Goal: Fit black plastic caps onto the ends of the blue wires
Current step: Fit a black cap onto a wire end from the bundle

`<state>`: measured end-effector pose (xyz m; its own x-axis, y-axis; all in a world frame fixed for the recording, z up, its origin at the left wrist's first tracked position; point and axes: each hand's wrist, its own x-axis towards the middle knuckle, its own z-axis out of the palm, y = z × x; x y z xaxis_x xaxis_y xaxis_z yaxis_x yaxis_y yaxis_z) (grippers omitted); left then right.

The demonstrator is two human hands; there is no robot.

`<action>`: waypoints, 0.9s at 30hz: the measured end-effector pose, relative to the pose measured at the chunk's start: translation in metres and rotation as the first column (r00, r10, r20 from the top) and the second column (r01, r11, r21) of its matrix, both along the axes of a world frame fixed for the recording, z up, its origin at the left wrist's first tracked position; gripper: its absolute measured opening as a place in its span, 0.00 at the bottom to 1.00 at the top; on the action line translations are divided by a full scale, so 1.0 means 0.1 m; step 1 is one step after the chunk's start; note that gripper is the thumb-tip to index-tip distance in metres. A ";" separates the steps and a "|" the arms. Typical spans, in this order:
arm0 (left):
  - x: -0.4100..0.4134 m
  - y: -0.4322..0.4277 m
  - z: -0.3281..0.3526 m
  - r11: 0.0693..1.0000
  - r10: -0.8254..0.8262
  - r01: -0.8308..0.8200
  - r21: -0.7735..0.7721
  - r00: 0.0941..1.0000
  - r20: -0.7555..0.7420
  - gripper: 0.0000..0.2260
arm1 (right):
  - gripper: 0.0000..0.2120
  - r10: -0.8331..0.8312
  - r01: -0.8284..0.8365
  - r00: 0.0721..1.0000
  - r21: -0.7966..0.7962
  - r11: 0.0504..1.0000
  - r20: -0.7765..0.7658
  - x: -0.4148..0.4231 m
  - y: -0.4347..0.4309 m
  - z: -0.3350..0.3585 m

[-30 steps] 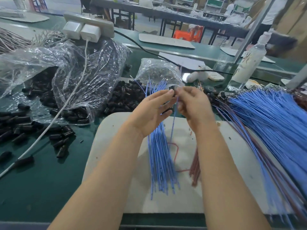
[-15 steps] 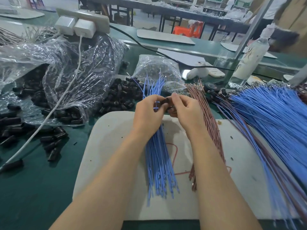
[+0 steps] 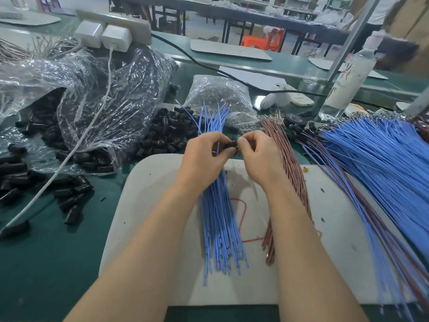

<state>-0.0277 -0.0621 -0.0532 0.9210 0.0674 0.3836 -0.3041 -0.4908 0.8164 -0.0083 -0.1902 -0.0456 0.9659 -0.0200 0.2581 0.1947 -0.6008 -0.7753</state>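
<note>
A black cap [image 3: 231,146] is held at the far end of a blue wire bundle [image 3: 218,224]. Loose caps [image 3: 167,133] lie heaped left.

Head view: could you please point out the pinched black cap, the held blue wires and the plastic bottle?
pinched black cap [image 3: 232,146], head view, visible side.
held blue wires [image 3: 218,224], head view, mid-length.
plastic bottle [image 3: 348,80], head view, labelled body.

This is looking like a factory workroom where people are making things by hand. A long green counter [image 3: 46,263] is holding big heaps of blue wires [image 3: 383,163] and brown wires [image 3: 286,156]. Lots of little black caps [image 3: 167,135] are lying in and around a clear bag [image 3: 104,94]. A white mat [image 3: 151,205] is lying on the counter. A power strip [image 3: 130,22] is sitting at the back. More long counters [image 3: 255,18] are standing in rows behind, with an orange stool [image 3: 262,40] by them.
</note>
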 end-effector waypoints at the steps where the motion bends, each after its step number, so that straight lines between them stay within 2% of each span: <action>1: 0.00 0.00 0.00 1.000 0.005 -0.005 0.001 1.000 0.003 0.03 | 0.05 -0.043 0.043 0.999 -0.006 0.999 0.016 0.01 0.00 -0.01; 5: 0.01 0.02 -0.01 0.998 0.031 -0.031 -0.048 0.999 -0.011 0.03 | 0.09 -0.225 0.220 0.974 0.118 0.968 0.026 0.04 -0.06 -0.04; 7: 0.02 0.02 -0.02 0.997 0.044 -0.045 -0.057 0.999 -0.021 0.03 | 0.13 -0.229 0.228 0.973 0.065 0.972 0.012 0.04 -0.07 -0.05; 8: 0.02 0.02 -0.02 0.997 0.049 -0.050 -0.056 0.998 -0.026 0.04 | 0.13 -0.216 0.215 0.976 0.022 0.976 0.010 0.03 -0.07 -0.06; 10: 0.04 0.02 -0.03 0.997 0.056 -0.058 -0.046 0.998 -0.042 0.04 | 0.06 -0.168 0.168 0.986 0.004 0.986 0.025 0.02 -0.05 -0.05; 11: 0.05 0.02 -0.04 0.997 0.059 -0.061 -0.044 0.997 -0.052 0.05 | 0.03 -0.128 0.127 0.991 0.028 0.992 0.044 0.01 -0.05 -0.04; 14: 0.05 0.03 -0.04 0.996 0.057 -0.063 -0.067 0.995 -0.081 0.04 | 0.05 0.009 -0.025 0.992 0.135 0.990 0.122 -0.02 -0.03 0.02; 16: 0.06 0.04 -0.02 0.994 0.044 -0.052 -0.094 0.995 -0.085 0.03 | 0.02 0.066 -0.084 0.988 0.126 0.988 0.139 -0.03 -0.01 0.04; 20: 0.03 0.03 0.02 0.980 -0.050 0.027 -0.199 0.992 -0.113 0.03 | 0.02 0.094 -0.111 0.984 0.106 0.988 0.154 -0.02 0.00 0.02; 24: 0.01 0.05 0.03 0.953 -0.123 0.081 -0.291 0.984 -0.129 0.06 | 0.05 0.126 -0.140 0.979 0.076 0.987 0.158 -0.02 0.01 0.01; 27: 0.01 0.07 0.04 0.911 -0.186 0.118 -0.395 0.972 -0.140 0.06 | 0.06 0.131 -0.145 0.988 0.187 0.972 0.085 -0.02 0.02 0.02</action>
<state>-0.0267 -0.0553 -0.0494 0.9807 0.0307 0.1931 -0.1897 -0.0907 0.9776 -0.0100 -0.1879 -0.0433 0.9418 0.0563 0.3314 0.3249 -0.4058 -0.8543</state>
